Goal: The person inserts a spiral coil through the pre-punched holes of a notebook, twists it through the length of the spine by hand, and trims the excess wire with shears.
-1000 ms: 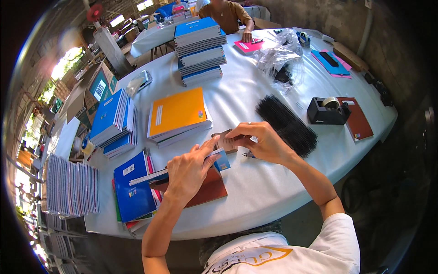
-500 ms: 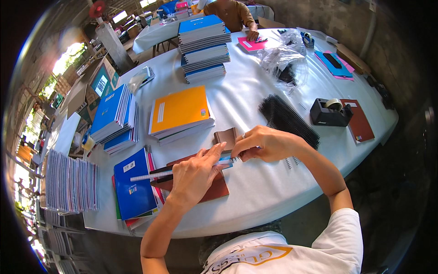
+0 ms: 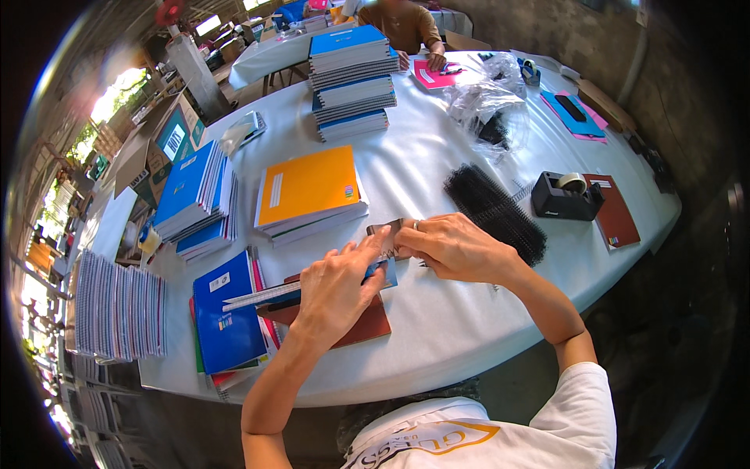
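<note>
My left hand (image 3: 340, 285) grips a thin notebook (image 3: 254, 298) tilted on its edge, its white pages showing at the left and a bit of blue cover by my thumb. Under it lies a reddish-brown notebook (image 3: 369, 324). Fingers pinched, my right hand (image 3: 457, 246) works at the notebook's right end, close to my left fingertips. What it pinches is hidden by the fingers. A small brown curved block (image 3: 377, 228) stands just beyond both hands. Black binding coils (image 3: 496, 215) lie in a pile past my right hand.
A yellow notebook stack (image 3: 312, 187) and blue notebook stacks (image 3: 187, 187) stand beyond and left; a tall blue stack (image 3: 351, 82) rises farther back. A blue notebook (image 3: 226, 313) tops a pile at left. A tape dispenser (image 3: 566, 195) sits right. Across the table a person (image 3: 402, 27) handles a pink notebook.
My right hand has shifted slightly left and away from me, nearer the brown block. The left hand has moved a little to the right and the held notebook has tilted slightly.
</note>
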Tool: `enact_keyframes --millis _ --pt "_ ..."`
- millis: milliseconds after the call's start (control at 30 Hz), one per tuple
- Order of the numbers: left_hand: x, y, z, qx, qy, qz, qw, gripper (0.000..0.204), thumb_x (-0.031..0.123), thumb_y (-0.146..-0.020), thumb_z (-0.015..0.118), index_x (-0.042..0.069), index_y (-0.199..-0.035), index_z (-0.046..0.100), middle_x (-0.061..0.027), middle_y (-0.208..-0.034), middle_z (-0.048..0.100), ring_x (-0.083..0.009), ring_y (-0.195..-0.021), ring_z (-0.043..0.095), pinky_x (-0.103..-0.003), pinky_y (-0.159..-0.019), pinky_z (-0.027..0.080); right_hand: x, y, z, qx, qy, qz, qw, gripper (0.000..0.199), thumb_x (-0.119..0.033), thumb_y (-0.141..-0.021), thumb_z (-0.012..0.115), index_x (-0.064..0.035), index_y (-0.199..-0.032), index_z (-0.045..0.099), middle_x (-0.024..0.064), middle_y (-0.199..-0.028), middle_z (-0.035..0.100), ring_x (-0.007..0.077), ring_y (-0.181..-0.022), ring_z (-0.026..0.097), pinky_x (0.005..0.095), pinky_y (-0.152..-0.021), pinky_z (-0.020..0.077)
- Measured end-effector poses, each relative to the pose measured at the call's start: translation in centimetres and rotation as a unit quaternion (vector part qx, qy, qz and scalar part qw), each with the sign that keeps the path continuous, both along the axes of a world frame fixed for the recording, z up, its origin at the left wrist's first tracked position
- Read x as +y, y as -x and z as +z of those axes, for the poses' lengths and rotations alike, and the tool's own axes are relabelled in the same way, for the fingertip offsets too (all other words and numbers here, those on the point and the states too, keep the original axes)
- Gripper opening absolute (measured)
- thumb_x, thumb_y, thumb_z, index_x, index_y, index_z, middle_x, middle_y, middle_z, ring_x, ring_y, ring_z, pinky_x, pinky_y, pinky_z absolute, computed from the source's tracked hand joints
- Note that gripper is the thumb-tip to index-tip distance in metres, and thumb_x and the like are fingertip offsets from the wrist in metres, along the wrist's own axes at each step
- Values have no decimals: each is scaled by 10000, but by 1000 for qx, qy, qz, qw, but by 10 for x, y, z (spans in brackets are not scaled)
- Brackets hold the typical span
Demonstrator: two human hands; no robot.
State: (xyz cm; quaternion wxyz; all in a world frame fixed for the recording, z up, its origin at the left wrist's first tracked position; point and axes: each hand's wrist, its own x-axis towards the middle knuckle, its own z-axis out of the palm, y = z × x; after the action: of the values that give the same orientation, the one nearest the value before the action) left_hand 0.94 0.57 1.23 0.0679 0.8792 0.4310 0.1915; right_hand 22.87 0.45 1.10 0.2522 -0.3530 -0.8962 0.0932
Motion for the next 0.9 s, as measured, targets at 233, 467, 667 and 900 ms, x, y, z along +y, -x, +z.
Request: enact_keyframes --millis 233,467,667,900 --pt "-3 -2 4 25 17 7 1000 508 235 -861 663 165 -1349 542 -168 -1050 689 -301 -846 698 -389 -744 562 0 3 0 27 3 3 1000 214 -128 -840 683 -53 -963 525 77 -863 579 254 -772 630 379 -646 511" --pt "-9 -5 15 12 72 -7 997 489 308 -892 630 158 -1348 534 -157 -1043 692 -308 -854 700 -392 -734 568 -5 4 4 59 -11 31 998 150 -50 -865 639 -27 -1008 599 94 -756 639 267 -703 647 358 -642 513" --pt "-23 2 -3 135 24 -68 988 544 468 -894 579 208 -1368 517 -80 -1341 566 -338 -1045 649 -455 -826 535 67 -10 -25 -23 291 21 956 108 -106 -865 635 -33 -936 674 148 -1063 646 248 -974 639 391 -816 501" --pt "-18 7 -17 55 -135 61 987 808 498 -810 632 180 -1489 332 -106 -1445 464 -389 -1174 571 -550 -1021 390 128 9 -103 -221 222 -32 949 557 -414 -711 769 -144 -1176 622 202 -1263 574 332 -1200 533 406 -966 452"
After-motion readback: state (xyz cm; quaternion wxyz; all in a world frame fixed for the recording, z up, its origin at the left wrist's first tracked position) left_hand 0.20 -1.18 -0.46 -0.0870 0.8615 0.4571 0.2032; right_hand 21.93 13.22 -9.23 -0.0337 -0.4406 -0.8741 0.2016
